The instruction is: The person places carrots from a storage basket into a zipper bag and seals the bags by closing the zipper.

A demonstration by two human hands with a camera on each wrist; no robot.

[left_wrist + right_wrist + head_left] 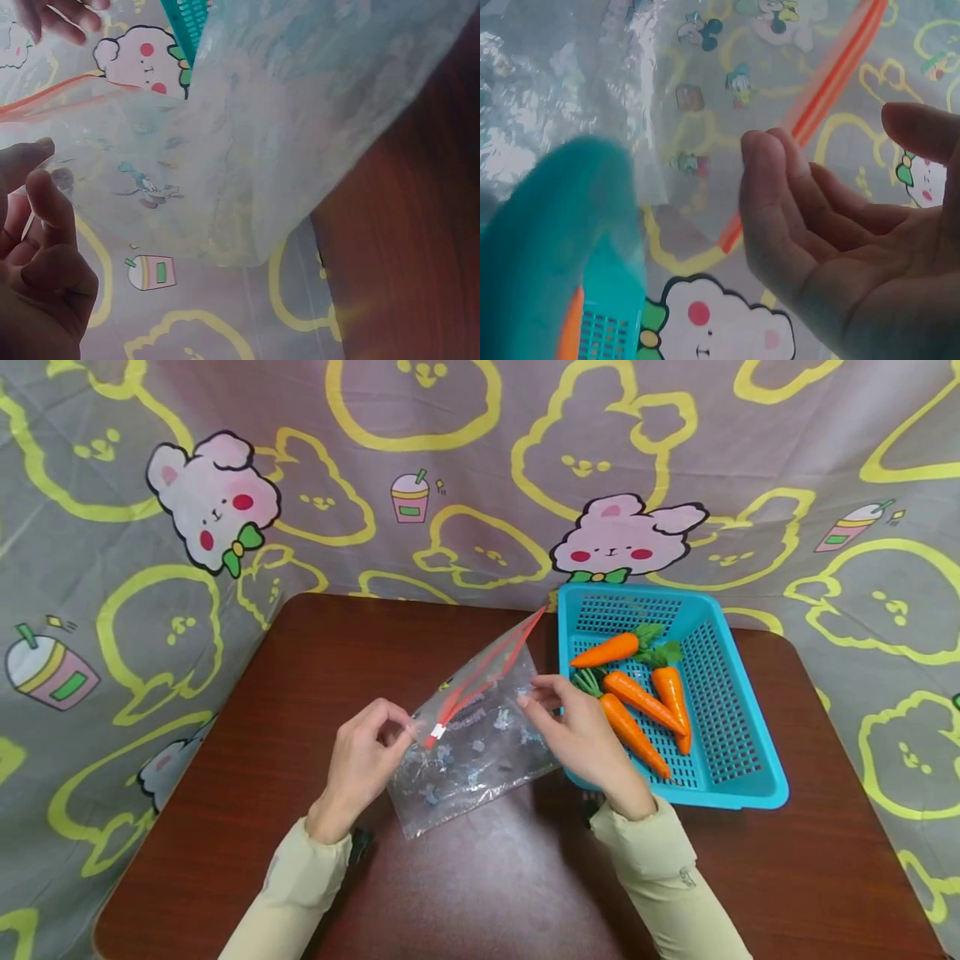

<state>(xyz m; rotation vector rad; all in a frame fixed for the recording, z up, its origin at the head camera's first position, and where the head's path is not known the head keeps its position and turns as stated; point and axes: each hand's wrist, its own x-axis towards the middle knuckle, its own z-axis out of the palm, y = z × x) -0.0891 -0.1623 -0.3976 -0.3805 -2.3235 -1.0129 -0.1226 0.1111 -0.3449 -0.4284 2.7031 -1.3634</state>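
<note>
Four carrots (pixel 633 735) lie in the blue basket (pixel 723 693), none yet in the clear slider bag (pixel 480 764) that the left hand (pixel 366 752) pinches above the table (pixel 225 793), the right hand (pixel 576 727) relaxed beside it

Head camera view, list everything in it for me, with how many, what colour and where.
Table: one, dark brown, beneath the basket
Basket: one, blue, table's right side
Carrots: four, orange, some with green leaves showing, in the basket
Bag: one, clear with red strip and white slider, left of the basket
Cloth: one, grey with yellow outlines, behind the table
Dark items: two, by the wrists, mostly hidden
Sleeves: two, pale green, lower edge
Left hand: one, bare, pinching the bag
Right hand: one, bare, at the bag's right side
</note>
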